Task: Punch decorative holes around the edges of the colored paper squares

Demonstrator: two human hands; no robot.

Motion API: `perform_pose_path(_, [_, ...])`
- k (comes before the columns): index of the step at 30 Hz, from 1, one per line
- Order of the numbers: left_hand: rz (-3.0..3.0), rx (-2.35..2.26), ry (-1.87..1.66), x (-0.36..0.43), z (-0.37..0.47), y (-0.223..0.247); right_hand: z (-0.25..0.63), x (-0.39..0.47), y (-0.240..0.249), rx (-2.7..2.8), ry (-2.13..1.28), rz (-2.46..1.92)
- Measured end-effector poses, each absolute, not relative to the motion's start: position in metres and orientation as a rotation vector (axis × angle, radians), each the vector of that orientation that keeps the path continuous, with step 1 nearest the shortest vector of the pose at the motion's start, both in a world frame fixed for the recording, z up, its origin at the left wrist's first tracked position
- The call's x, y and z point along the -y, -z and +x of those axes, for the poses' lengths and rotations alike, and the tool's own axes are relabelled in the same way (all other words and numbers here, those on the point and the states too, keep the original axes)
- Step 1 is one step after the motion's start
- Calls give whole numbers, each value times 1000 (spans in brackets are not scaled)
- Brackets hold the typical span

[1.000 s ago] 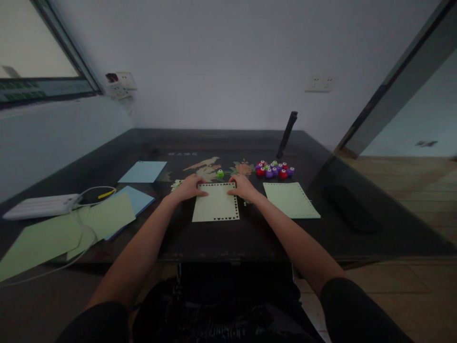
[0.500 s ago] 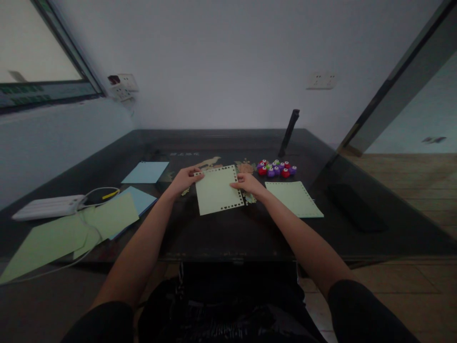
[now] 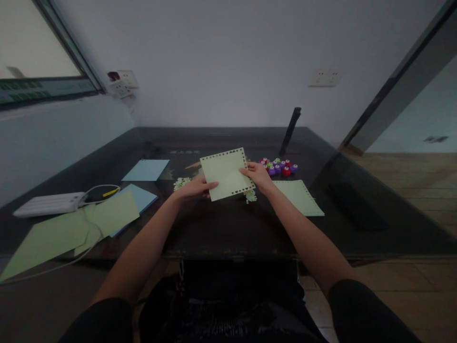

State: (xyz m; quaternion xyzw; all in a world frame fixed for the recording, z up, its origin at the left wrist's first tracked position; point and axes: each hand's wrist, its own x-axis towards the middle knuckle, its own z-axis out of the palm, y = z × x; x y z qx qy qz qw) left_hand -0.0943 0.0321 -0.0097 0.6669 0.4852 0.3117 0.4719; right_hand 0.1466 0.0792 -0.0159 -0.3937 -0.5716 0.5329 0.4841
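Between my two hands is a pale green sheet of paper (image 3: 226, 176), tilted, with small holes punched along its top, right and part of its bottom edge. My left hand (image 3: 197, 187) pinches the sheet's lower left side, thumb on top and fingers underneath. On the right edge, my right hand (image 3: 257, 175) grips it between thumb and fingers. A second pale green punched sheet (image 3: 298, 197) lies on the table, partly behind my right forearm. Just beyond my right hand sits a cluster of small red, purple and green toys with eyes (image 3: 278, 166).
Plain green sheets (image 3: 110, 212) and a blue sheet (image 3: 144, 200) lie at the left by a white power strip (image 3: 50, 205) with a cable. Another blue sheet (image 3: 146, 170) is farther back. A black stick-like object (image 3: 290, 131) stands upright; a dark flat object (image 3: 357, 207) lies at the right.
The sheet has been raised and shifted right and away from me. My left hand has slid from its upper left corner down to the lower left side. My right hand keeps its hold.
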Motion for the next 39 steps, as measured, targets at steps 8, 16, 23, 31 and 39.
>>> perform_pose_path(8, [1500, -1093, -657, -30, -94, 5, 150, -78, 10, 1427, -1301, -933])
perform_pose_path(16, [1454, -1091, -680, -28, -91, 7, 151, -80, 12, 1494, -1170, -942])
perform_pose_path(23, [1302, -1042, -1043, -46, -101, 19, 152, -101, 21, 1748, -787, -1142])
perform_pose_path(31, [1066, -1053, -1325, -53, -105, 18, 110, -116, 21, 2337, -123, -1402])
perform_pose_path(39, [1050, -1061, -1297, -51, -99, 19, 84, -129, 25, 2629, -54, -1234])
